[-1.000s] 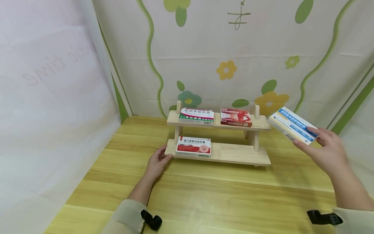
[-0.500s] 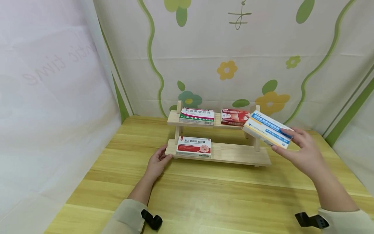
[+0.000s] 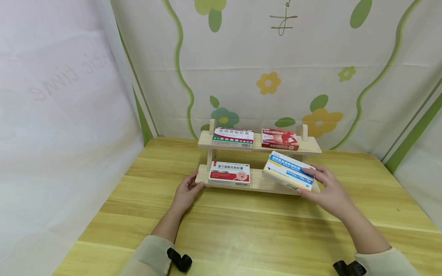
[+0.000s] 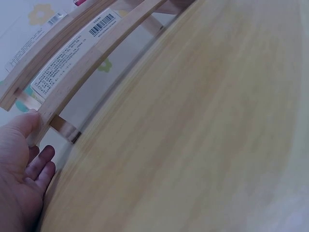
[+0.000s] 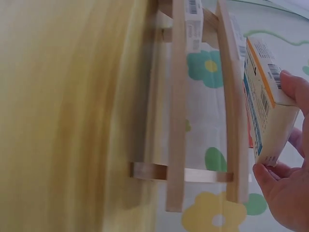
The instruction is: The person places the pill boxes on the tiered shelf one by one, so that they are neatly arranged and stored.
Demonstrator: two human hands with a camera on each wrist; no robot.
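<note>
A two-tier wooden display shelf (image 3: 272, 186) stands on the table. At the left end of its lower board, my left hand (image 3: 185, 194) grips the wood, the thumb (image 4: 30, 121) against the board. My right hand (image 3: 329, 193) pinches a white, blue and yellow medicine box (image 3: 289, 171) by its right end, tilted, in front of the lower tier's right half. In the right wrist view this medicine box (image 5: 270, 111) hangs apart from the boards. A white and red medicine box (image 3: 229, 173) lies on the lower tier's left half.
On the upper tier lie a white, green and pink medicine box (image 3: 233, 137) at left and a red medicine box (image 3: 279, 139) at right. Behind the wooden table (image 3: 241, 237) hangs a flowered white cloth (image 3: 235, 50); another white cloth (image 3: 62, 134) hangs at left.
My right hand has carried the blue and white medicine box leftward and down, from right of the shelf to in front of its lower tier. The left hand has stayed put.
</note>
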